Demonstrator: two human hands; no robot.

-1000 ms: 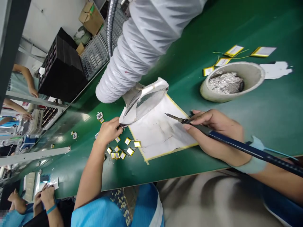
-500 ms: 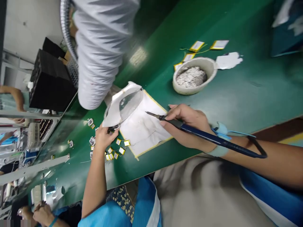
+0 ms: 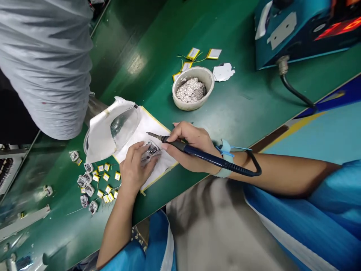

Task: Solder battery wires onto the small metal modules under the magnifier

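My right hand (image 3: 194, 145) grips a soldering iron (image 3: 204, 155) like a pen, its bare tip pointing left just above a small device with an exposed circuit board (image 3: 152, 148). Thumb and fingers of my left hand (image 3: 137, 165) hold that device against a white sheet (image 3: 160, 165) edged with yellow tape. Beside the left hand stands a clear round lens or shield with white paper (image 3: 98, 130) around it, partly over the sheet. To the left lie several small yellow-edged battery cells (image 3: 106, 177) and several open device housings (image 3: 88, 178).
A pale bowl of silvery metal shavings (image 3: 191, 90) stands beyond my right hand, with battery cells (image 3: 193, 54) and a white scrap (image 3: 223, 72) behind it. A teal soldering station (image 3: 290, 34) sits at far right. A wide grey duct hose (image 3: 50, 67) hangs at left.
My left hand has come from beside the lens onto the sheet with the small device. The right hand keeps the soldering iron. The view has swung right, bringing the soldering station in.
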